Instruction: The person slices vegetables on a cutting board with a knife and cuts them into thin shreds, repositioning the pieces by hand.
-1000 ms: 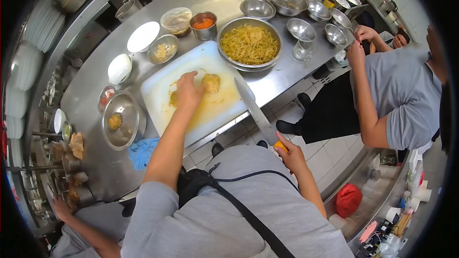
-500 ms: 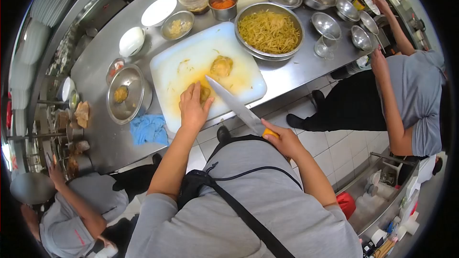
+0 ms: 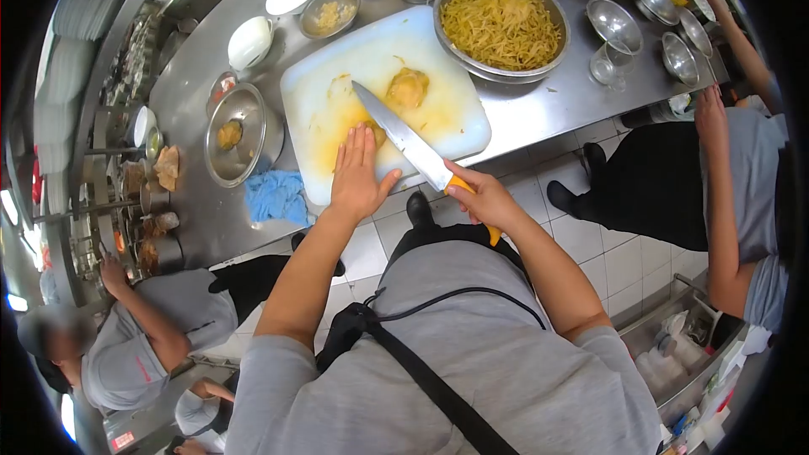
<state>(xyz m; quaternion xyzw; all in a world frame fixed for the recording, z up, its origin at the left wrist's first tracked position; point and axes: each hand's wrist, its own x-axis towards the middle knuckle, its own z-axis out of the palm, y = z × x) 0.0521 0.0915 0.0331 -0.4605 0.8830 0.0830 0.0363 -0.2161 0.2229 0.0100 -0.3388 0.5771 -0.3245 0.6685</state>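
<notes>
My left hand [image 3: 358, 181] lies flat with fingers stretched out, its fingertips resting on a yellowish, wet-looking vegetable piece [image 3: 374, 133] that is partly hidden under them. In my right hand [image 3: 484, 200] is a large kitchen knife [image 3: 406, 141], gripped by its orange handle. Its blade slants up and left over the cutting board [image 3: 459, 93], right beside the piece and my left fingers. Whether the edge touches the piece, I cannot tell. Another yellowish lump [image 3: 408, 88] sits farther back on the stained white board, with small shreds around it.
A steel bowl of yellow-green shreds [image 3: 501, 29] stands at the board's back right corner. To the left are a steel bowl [image 3: 221, 152] with one yellow lump and a blue cloth [image 3: 276, 198]. Co-workers stand at right [image 3: 750, 177] and left [image 3: 160, 329].
My left fingers have flattened out over the vegetable piece. The knife and right hand have shifted slightly, with more of the handle showing. The whole view has tilted, moving the table upward.
</notes>
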